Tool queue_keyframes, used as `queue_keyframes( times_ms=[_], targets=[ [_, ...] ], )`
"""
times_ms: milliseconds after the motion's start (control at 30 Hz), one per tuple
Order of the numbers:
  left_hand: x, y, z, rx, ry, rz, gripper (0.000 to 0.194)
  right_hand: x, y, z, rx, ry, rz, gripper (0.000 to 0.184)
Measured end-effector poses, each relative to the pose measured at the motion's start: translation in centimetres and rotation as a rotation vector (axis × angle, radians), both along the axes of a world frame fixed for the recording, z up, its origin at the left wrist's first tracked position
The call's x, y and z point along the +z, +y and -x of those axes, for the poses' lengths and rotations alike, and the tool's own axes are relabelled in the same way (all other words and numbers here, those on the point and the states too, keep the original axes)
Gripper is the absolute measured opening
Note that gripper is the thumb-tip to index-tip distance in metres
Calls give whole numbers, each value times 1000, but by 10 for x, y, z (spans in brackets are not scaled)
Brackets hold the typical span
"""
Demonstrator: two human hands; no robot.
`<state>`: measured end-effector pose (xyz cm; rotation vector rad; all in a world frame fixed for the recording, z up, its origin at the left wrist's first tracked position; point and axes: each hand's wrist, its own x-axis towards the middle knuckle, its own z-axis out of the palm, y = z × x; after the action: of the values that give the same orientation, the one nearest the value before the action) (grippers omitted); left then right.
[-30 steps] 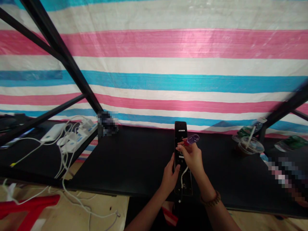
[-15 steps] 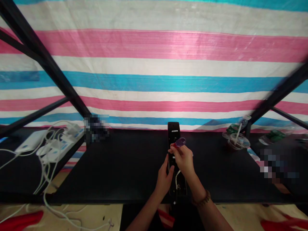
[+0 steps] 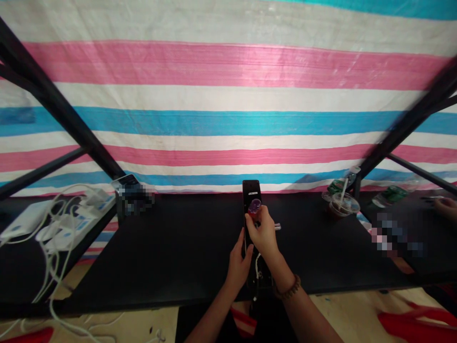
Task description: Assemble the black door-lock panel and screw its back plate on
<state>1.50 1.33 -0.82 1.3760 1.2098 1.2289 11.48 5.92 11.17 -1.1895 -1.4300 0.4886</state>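
A long black panel (image 3: 252, 188) with small white labels lies lengthwise in front of me on the black table. A white cable (image 3: 256, 269) with a small plug runs out near its close end. My left hand (image 3: 240, 262) grips the panel's left side, thumb on top and fingers along the edge. Over the middle of the panel, my right hand (image 3: 263, 233) pinches what looks like a screwdriver (image 3: 254, 206) with a clear purple handle and a red part. Its tip is hidden by my fingers. A small clear item (image 3: 277, 226) lies just right of that hand.
At left, a white power strip (image 3: 67, 231) sits among tangled cables. A phone (image 3: 126, 182) leans by the left frame bar. A lidded drink cup (image 3: 343, 205) with a straw and a plastic bottle (image 3: 352, 177) stand at back right. Another person's hand (image 3: 446, 208) shows at far right.
The view has shifted right, so things sit further left in it. My right hand has turned, and the purple handle now points more upright. My left hand stays on the panel.
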Motion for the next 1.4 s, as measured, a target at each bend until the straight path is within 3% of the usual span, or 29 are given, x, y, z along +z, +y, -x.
queue_keyframes(
  times_ms=[167,333,500,667,833,1000,1067,1233,1400],
  targets=[
    [-1,1,0,4,5,-7,63,-1,3,3,103,-41,6,15],
    [-6,3,0,-1,21,-14,63,-8,0,2,53,49,145,10],
    [-5,2,-1,5,17,-15,63,-8,-2,-4,182,26,56,18],
    [-4,2,-2,17,1,-6,62,-8,3,-4,42,132,72,21],
    [1,0,-2,26,3,-10,60,-4,3,-6,150,97,60,22],
    [4,-2,-2,11,6,1,61,-1,1,-8,-55,31,13,23],
    [4,-2,-1,13,3,4,61,1,0,-9,-33,21,14,19],
    [1,-1,-2,16,4,-13,61,4,-4,-10,175,-56,2,18],
    [-1,0,-3,33,38,-53,58,3,-1,-6,30,-98,-26,16]
  ],
)
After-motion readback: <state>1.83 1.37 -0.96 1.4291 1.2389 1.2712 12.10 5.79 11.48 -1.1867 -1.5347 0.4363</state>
